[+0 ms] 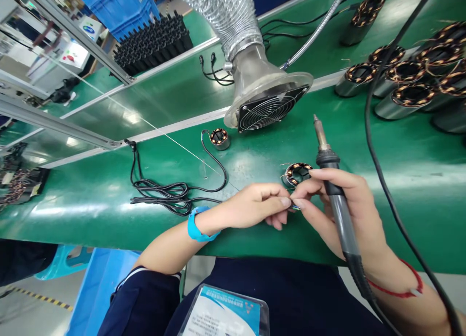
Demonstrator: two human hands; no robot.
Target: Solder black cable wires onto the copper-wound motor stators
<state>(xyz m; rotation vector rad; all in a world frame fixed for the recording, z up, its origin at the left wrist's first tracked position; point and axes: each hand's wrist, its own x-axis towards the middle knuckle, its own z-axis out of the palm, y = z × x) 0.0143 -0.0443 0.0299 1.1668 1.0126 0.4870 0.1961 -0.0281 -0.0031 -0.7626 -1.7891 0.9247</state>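
Observation:
My right hand is wrapped round a soldering iron, its metal tip pointing up and away from me. The thumb and forefingers of that hand also pinch at thin coloured wires. My left hand is closed on the black cable's end, where the same wires come out; the fingertips of both hands meet there. Just beyond them a motor stator with copper windings stands on the green bench, partly covered by my right fingers. The coiled black cable lies left of my left wrist.
A second small stator with a cable attached stands farther back. Above it hangs a fume extractor hood on a foil duct. Several larger stators crowd the right. The iron's black cord crosses the right side. Black parts stand beyond.

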